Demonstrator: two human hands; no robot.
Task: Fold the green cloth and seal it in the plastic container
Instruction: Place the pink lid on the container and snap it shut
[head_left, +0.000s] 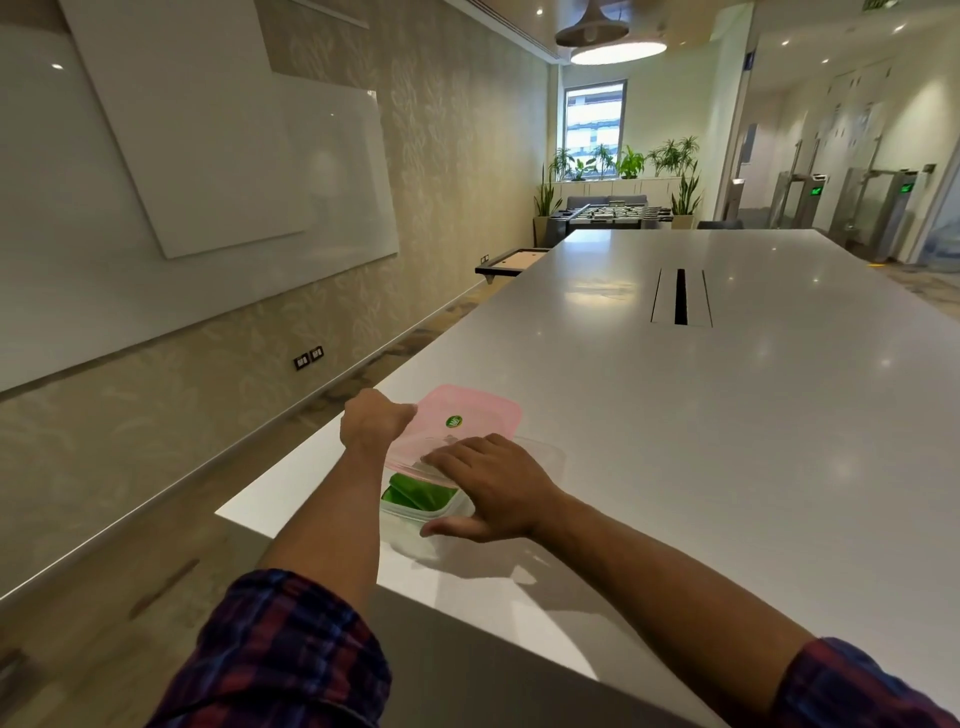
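Observation:
A clear plastic container (410, 525) stands near the table's left front corner. The folded green cloth (415, 494) lies inside it, partly visible. A translucent pink lid (475, 410) with a green round sticker is tilted over the container's far side. My left hand (375, 422) grips the lid's left edge. My right hand (491, 488) rests across the container, fingers spread on the lid's near edge and thumb against the container's front wall. The container's far part is hidden by the lid and my hand.
The white table (727, 415) stretches far ahead and to the right, with a cable slot (680, 297) in its middle. Its left edge runs close to the container. A wall with whiteboards is on the left; plants and a foosball table stand at the room's far end.

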